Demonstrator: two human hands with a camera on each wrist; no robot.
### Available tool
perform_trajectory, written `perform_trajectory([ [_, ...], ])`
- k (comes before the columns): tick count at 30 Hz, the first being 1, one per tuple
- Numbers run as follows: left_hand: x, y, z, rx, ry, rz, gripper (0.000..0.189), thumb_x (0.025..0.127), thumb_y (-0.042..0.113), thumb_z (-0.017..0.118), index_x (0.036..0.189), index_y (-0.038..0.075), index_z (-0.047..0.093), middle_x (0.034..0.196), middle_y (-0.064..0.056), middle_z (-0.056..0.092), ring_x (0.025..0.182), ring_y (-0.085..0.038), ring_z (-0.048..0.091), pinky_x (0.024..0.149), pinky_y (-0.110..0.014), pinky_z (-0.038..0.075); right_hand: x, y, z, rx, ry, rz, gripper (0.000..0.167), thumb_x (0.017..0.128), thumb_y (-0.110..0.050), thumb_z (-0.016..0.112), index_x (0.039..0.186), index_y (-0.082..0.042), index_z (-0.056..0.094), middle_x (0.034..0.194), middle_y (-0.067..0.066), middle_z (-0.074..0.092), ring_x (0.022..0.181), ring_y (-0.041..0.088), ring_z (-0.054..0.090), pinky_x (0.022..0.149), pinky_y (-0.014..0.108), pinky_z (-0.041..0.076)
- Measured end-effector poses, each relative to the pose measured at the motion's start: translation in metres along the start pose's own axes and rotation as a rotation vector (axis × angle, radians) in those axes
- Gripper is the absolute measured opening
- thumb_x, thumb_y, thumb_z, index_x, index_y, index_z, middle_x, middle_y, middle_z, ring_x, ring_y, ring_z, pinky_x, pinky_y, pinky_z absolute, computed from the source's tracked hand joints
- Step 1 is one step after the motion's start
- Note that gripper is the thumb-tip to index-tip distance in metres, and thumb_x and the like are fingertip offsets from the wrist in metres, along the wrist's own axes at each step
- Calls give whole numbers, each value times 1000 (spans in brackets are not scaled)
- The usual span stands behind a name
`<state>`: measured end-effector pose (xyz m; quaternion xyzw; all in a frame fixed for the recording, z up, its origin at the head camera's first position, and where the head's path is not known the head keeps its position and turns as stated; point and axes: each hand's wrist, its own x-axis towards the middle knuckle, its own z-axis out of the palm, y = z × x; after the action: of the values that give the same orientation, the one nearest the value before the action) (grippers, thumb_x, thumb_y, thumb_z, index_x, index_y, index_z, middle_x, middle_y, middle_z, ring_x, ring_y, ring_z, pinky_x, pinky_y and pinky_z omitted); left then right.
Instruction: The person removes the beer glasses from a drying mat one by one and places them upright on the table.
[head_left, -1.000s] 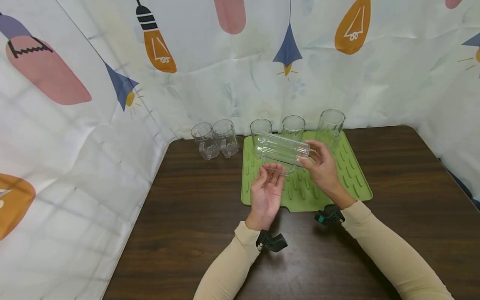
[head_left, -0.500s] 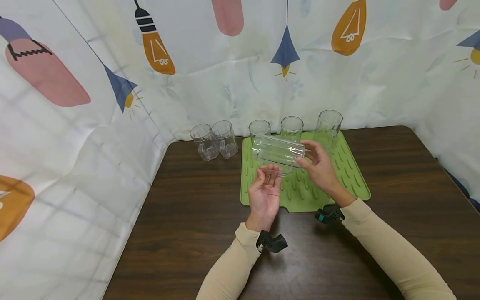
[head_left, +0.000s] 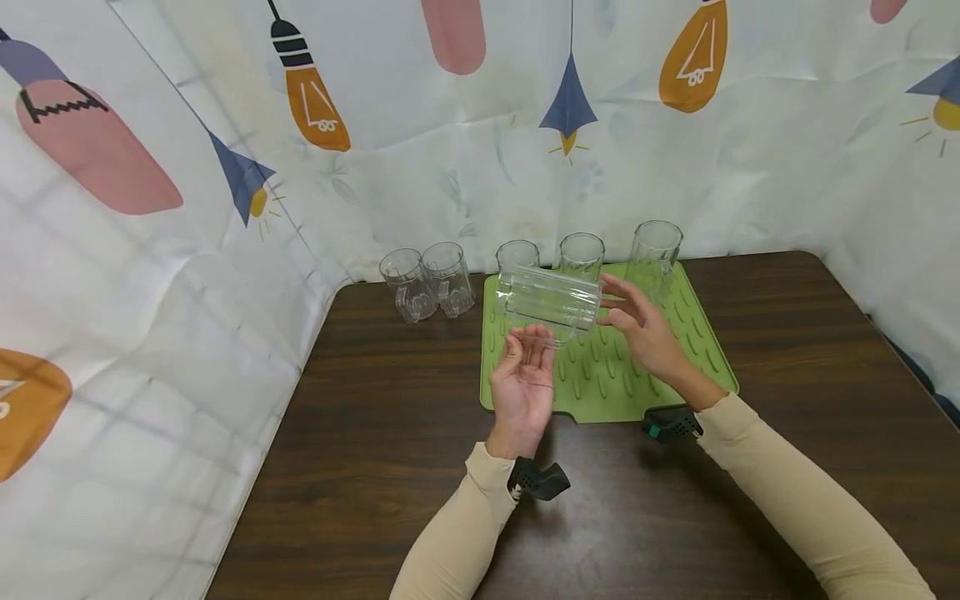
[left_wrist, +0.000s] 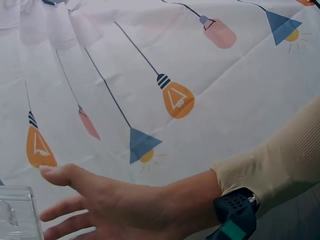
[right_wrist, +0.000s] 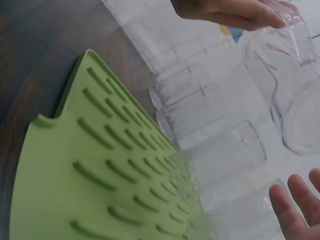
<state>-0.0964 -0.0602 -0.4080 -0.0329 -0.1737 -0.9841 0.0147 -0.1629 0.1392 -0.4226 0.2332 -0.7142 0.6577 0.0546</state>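
Observation:
A clear glass mug (head_left: 551,298) lies sideways in the air above the green drying mat (head_left: 611,404). My left hand (head_left: 523,392), palm up, grips its handle from below. In the right wrist view the left hand (right_wrist: 225,10) shows at the top, by the mug's handle. Just off the mug's right end, my right hand (head_left: 654,337) has its fingers spread and holds nothing. The left wrist view shows that right hand (left_wrist: 130,210) beside the end of the mug (left_wrist: 22,215).
Three glass mugs stand along the mat's back edge: left (head_left: 517,254), middle (head_left: 582,250) and right (head_left: 656,246). Two more glass mugs (head_left: 411,287) stand close together on the dark wooden table (head_left: 360,433), left of the mat. A patterned curtain (head_left: 420,183) hangs behind the table.
The right hand has let go of the mug's end and drawn slightly to the right, its fingers opening. The left hand still grips the handle, shifted slightly left with the mug.

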Motion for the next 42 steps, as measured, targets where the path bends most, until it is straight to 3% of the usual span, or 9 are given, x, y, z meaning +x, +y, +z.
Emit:
perform_trajectory([
  [6, 0, 5, 4, -10, 27, 15, 36, 111, 24, 39, 90, 16, 67, 91, 4, 76, 95, -10, 75, 102, -27, 59, -1, -1, -17, 59, 12, -83, 46, 108, -7, 44, 154, -3, 40, 142, -7, 55, 126, 6, 61, 93, 15, 57],
  [9, 2, 10, 4, -7, 36, 21, 35, 111, 24, 39, 90, 16, 66, 91, 4, 75, 94, -10, 74, 101, -27, 59, -4, -6, -28, -17, 12, -73, 46, 109, -10, 43, 155, -6, 39, 142, -14, 53, 128, 2, 58, 95, 12, 54],
  [13, 4, 17, 2, -4, 22, 35, 23, 106, 26, 52, 90, 16, 66, 91, 3, 75, 95, -11, 74, 101, -27, 59, -7, -15, -45, -222, 31, -24, 50, 111, -16, 43, 160, -11, 35, 152, -1, 51, 133, -8, 51, 99, 5, 47],
  [16, 5, 23, 0, 20, -1, 50, 18, 101, 27, 59, 90, 16, 68, 91, 3, 76, 95, -11, 74, 99, -26, 59, -9, -19, -56, -370, 45, 14, 54, 111, -23, 46, 163, -21, 32, 163, 9, 45, 144, 2, 49, 104, 4, 42],
  [18, 6, 26, -1, 41, -20, 60, 18, 101, 27, 60, 90, 16, 69, 91, 3, 76, 96, -11, 74, 98, -26, 59, -10, -22, -63, -439, 39, 30, 57, 110, -28, 48, 164, -24, 30, 167, 9, 39, 151, 21, 45, 117, 19, 43],
  [20, 7, 30, -1, 57, -40, 71, 18, 101, 27, 61, 90, 16, 70, 92, 3, 76, 96, -11, 74, 99, -26, 59, -12, -23, -69, -501, 32, 52, 60, 109, -33, 50, 165, -27, 28, 170, 6, 33, 151, 41, 41, 123, 43, 40],
  [23, 8, 36, -2, 78, -69, 87, 19, 101, 27, 60, 91, 15, 70, 93, 2, 76, 96, -12, 73, 99, -27, 59, -14, -25, -77, -582, -5, 103, 66, 109, -40, 50, 166, -27, 21, 174, 7, 23, 152, 54, 30, 117, 75, 27],
  [29, 9, 47, -5, 129, -122, 107, 17, 99, 27, 63, 92, 15, 73, 93, 3, 76, 95, -11, 74, 100, -28, 59, -22, -23, -97, -699, -86, 208, 78, 108, -44, 49, 168, -28, 0, 176, 16, 3, 160, 51, 7, 116, 82, 15],
  [42, 15, 76, -18, 352, -181, 153, 23, 103, 26, 59, 96, 12, 77, 95, -1, 79, 96, -14, 76, 98, -29, 61, -31, -9, -120, -798, -168, 293, 91, 107, -48, 50, 165, -20, -15, 175, 9, -15, 161, 48, -3, 120, 79, 13],
])
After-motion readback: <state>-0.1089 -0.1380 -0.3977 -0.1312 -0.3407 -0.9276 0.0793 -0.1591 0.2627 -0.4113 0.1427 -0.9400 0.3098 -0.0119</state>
